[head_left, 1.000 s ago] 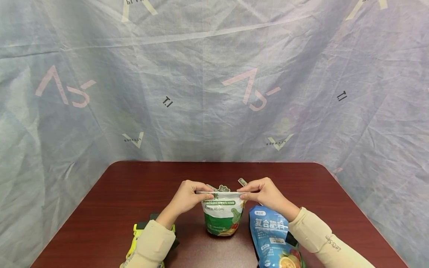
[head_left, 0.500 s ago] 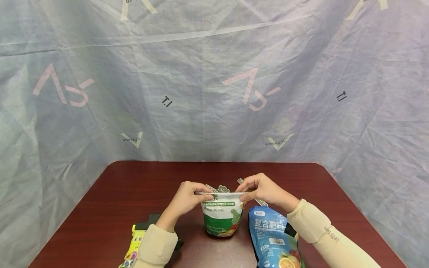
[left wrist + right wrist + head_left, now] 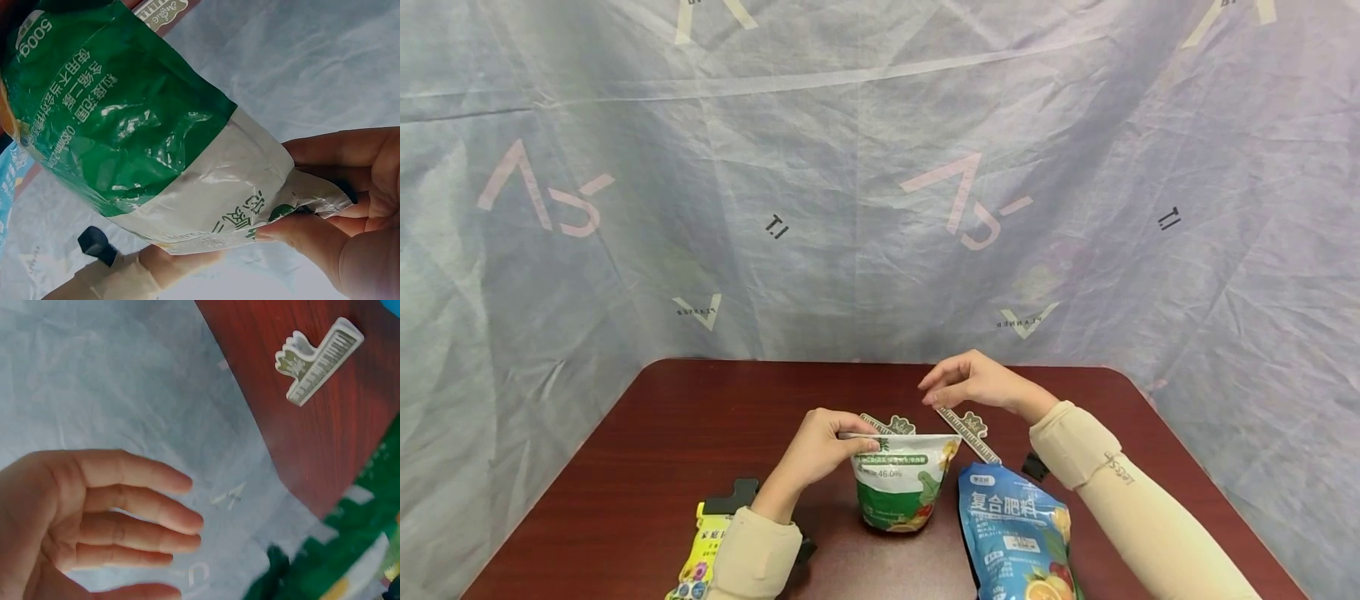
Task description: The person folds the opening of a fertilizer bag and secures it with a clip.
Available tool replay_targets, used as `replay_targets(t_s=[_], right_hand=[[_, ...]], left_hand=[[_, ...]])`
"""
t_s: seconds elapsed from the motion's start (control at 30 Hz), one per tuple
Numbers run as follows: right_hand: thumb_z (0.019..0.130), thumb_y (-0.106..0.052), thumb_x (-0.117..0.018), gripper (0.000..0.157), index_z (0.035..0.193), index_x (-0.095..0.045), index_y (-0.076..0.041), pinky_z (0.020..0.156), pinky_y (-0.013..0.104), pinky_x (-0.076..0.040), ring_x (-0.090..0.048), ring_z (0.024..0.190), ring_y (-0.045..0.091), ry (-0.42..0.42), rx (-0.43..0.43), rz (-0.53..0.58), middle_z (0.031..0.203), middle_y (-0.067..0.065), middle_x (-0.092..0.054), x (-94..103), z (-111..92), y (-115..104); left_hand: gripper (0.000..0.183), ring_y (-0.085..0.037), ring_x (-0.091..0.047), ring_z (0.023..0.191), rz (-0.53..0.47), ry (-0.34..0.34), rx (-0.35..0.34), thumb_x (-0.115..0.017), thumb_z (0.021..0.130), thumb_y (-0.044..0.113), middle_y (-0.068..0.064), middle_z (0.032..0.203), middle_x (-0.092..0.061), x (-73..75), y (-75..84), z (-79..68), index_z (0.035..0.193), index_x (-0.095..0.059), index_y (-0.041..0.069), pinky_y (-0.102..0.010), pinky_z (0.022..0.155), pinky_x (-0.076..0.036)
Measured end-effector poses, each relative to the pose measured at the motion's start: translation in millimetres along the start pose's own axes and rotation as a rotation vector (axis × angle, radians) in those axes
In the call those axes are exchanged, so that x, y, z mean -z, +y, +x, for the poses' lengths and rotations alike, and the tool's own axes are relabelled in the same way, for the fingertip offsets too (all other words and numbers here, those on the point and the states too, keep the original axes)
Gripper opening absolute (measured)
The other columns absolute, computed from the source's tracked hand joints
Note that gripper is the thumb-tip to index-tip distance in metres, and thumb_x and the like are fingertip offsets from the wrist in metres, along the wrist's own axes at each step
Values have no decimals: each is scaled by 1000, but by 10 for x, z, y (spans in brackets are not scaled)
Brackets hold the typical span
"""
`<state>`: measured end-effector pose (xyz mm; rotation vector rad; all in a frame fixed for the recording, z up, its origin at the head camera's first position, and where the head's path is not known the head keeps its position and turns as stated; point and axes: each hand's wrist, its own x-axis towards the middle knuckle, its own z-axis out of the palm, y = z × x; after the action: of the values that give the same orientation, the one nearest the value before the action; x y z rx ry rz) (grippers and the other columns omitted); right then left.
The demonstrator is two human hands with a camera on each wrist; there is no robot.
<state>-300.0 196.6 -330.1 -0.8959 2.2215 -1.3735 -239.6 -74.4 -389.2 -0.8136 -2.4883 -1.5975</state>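
A green and white fertilizer bag [image 3: 895, 500] stands near the middle of the table, its top edge folded flat. My left hand [image 3: 817, 448] pinches the bag's upper left corner between thumb and fingers; the left wrist view shows the thumb [image 3: 306, 240] on one face of the crumpled corner. Up and to the right of the bag, my right hand [image 3: 979, 385] hovers with relaxed fingers [image 3: 144, 469] and nothing in them. Below it lies a flat sealing clip [image 3: 976, 432] with ruler-like markings. A similar clip [image 3: 891, 424] lies behind the bag, partly hidden.
A blue fertilizer bag [image 3: 1011, 525] lies at the front right, beneath the right sleeve. At the front left is a yellow bag [image 3: 702, 550] with a black piece [image 3: 733, 497] at its top, partly covered by the left sleeve. A printed grey cloth [image 3: 850, 208] hangs behind the table.
My right hand has let go of the bag's upper right corner and risen up and away, uncovering the right clip. The left hand keeps its pinch in about the same place.
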Motion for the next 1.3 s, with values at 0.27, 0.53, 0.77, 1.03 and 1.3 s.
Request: replay_targets(t_s=[0.27, 0.53, 0.77, 1.03, 1.3], right_hand=[[82, -13, -68, 27, 107, -66, -3, 77, 48, -50, -65, 83, 28, 107, -153, -76, 93, 11, -68, -23, 270, 210], [79, -12, -71, 18, 96, -70, -7, 61, 36, -54, -65, 69, 20, 167, -259, -250, 83, 7, -69, -147, 491, 399], [76, -11, -73, 18, 93, -71, -5, 57, 39, -54, -65, 69, 31, 165, -307, -349, 77, 6, -68, -288, 653, 622], [78, -16, -73, 20, 95, -70, -6, 58, 41, -53, -65, 69, 28, 107, -344, -418, 75, 4, -67, -421, 780, 773], [77, -21, -75, 20, 91, -70, -9, 50, 36, -52, -62, 63, 26, 118, -342, -481, 69, 3, -63, -504, 837, 898]], left_hand=[[6, -13, -57, 61, -8, 6, 29, -72, 77, 6, -6, 78, -69, 32, 295, -98, 83, -73, 4, -23, 49, -43], [9, -9, -59, 63, -1, 4, 15, -75, 75, 17, 1, 78, -69, -10, 72, -76, 83, -75, 13, -23, 51, -46], [10, -9, -60, 64, -13, 3, 13, -75, 75, 20, 1, 80, -69, -6, 40, -95, 83, -75, 14, -24, 52, -48], [8, -15, -59, 63, -19, -12, 47, -73, 76, 9, -4, 80, -69, 7, 218, -132, 84, -74, 7, -23, 51, -45], [8, -15, -60, 66, -19, -22, 49, -72, 77, 4, -8, 80, -69, 48, 457, -182, 84, -73, 1, -23, 53, -46]])
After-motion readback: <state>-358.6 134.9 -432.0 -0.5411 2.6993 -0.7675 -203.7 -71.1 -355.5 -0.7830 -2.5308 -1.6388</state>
